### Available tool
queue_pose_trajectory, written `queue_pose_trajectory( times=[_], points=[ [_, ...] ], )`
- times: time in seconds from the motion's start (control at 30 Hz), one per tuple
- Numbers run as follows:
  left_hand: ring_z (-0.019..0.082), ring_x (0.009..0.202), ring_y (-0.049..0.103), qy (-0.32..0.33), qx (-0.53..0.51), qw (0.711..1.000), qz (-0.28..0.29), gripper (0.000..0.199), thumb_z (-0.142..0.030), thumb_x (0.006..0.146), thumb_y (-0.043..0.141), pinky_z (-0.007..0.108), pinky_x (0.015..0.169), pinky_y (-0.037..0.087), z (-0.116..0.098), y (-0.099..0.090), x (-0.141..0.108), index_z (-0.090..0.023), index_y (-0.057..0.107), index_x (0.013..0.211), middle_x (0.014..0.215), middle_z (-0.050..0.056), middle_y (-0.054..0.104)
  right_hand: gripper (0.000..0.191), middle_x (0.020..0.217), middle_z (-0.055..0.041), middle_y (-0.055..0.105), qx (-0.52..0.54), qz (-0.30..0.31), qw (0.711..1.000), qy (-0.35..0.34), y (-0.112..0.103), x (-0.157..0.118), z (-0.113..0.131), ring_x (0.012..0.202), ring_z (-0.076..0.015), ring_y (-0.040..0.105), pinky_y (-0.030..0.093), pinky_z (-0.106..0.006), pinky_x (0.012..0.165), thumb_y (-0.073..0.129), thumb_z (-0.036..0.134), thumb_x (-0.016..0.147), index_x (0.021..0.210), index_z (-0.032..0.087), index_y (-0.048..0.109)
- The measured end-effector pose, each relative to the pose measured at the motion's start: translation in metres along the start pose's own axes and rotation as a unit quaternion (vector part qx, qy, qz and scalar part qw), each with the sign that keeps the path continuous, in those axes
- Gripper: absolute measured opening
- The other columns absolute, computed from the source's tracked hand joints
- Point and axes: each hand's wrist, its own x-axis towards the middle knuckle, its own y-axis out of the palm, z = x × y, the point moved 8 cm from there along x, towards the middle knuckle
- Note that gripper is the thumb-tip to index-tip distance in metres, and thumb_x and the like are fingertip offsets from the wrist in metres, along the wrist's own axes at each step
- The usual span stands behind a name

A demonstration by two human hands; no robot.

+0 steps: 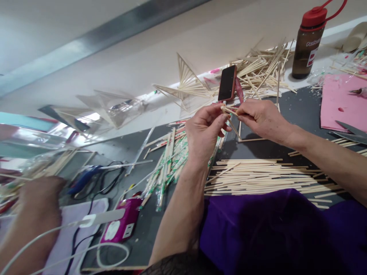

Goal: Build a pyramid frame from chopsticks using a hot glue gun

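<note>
My left hand (207,124) pinches the joined end of a small frame of thin wooden sticks (235,129), held just above the dark table. From the right, my right hand (259,116) has its fingertips closed on a stick of the same frame, close to that joint. Rows of loose wooden sticks (258,177) lie in front of me below my hands. Beside my left forearm are sticks in green-printed wrappers (172,160). A phone (227,83) leans upright just behind my hands.
A heap of sticks (260,68) and a brown bottle (308,44) stand along the wall, near a finished-looking stick model (186,82). At right are scissors (352,131) and a pink pad (341,99). At left are a blue glue gun (84,179), a magenta power strip (123,223) with cables, and another person's arm (38,221).
</note>
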Motion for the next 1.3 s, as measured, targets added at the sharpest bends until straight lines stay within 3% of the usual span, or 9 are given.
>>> queue_pose_trajectory(
  times=[0.83, 1.3],
  points=[
    [0.012, 0.053, 0.068, 0.040, 0.009, 0.999, 0.011, 0.022, -0.028, 0.083, 0.074, 0.019, 0.039, 0.044, 0.0023, 0.0001, 0.0029, -0.020, 0.071, 0.103, 0.081, 0.001, 0.077, 0.025, 0.082, -0.0040, 0.064, -0.008, 0.006, 1.000, 0.001, 0.0004, 0.0003, 0.0003, 0.077, -0.0152, 0.053, 0.036, -0.029, 0.071, 0.051, 0.028, 0.101, 0.087, 0.017, 0.068],
    [0.012, 0.053, 0.068, 0.020, -0.011, 1.000, 0.016, 0.028, -0.031, 0.078, 0.077, 0.019, 0.040, 0.044, 0.0011, -0.0003, 0.0034, -0.018, 0.072, 0.102, 0.083, 0.002, 0.079, 0.022, 0.087, -0.0056, 0.069, -0.011, 0.022, 1.000, 0.012, -0.0012, 0.0010, -0.0003, 0.080, -0.0161, 0.057, 0.039, -0.029, 0.074, 0.053, 0.022, 0.097, 0.089, 0.017, 0.073]
  ],
)
